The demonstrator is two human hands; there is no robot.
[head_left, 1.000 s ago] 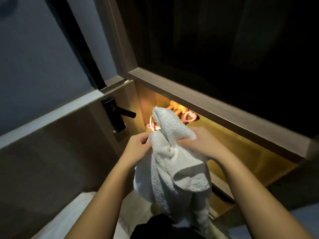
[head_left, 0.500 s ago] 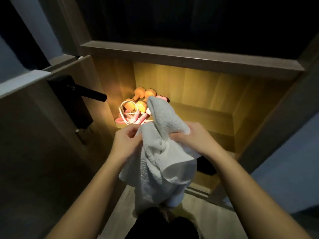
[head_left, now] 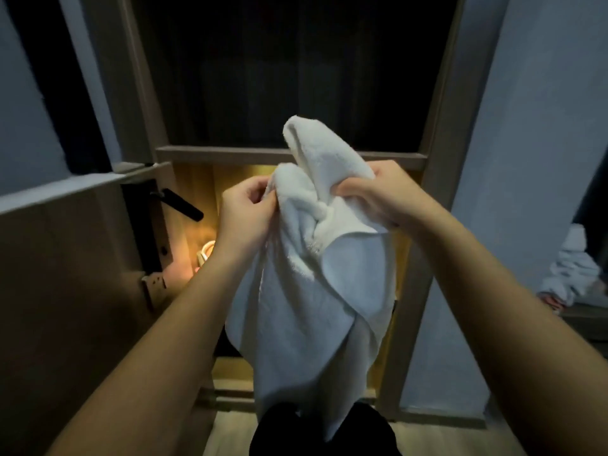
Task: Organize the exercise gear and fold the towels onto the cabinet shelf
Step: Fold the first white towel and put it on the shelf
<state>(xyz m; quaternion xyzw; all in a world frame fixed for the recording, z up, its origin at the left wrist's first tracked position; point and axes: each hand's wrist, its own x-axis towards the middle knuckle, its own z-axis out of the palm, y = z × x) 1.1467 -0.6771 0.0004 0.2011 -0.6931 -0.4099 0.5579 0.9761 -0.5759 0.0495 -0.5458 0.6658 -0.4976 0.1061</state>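
A white towel [head_left: 316, 291] hangs bunched in front of me, its top fold standing up above my hands. My left hand [head_left: 245, 215] pinches the towel's left edge. My right hand [head_left: 385, 195] grips a gathered fold on the right. Behind the towel is the lit cabinet shelf [head_left: 197, 238] with a warm orange glow. A small part of the pale exercise gear [head_left: 205, 251] shows at the shelf's left; the rest is hidden by my left arm and the towel.
The open cabinet door [head_left: 65, 274] stands at the left with a black lever handle [head_left: 179, 204]. A wooden shelf rail [head_left: 223, 154] crosses above the lit compartment, with dark space above. Another pale bundle of cloth [head_left: 572, 268] lies at the far right.
The view has shifted right and pulled back, so the cabinet now sits more central. Both hands have lifted the towel higher and it hangs longer below them. The gear is now mostly hidden.
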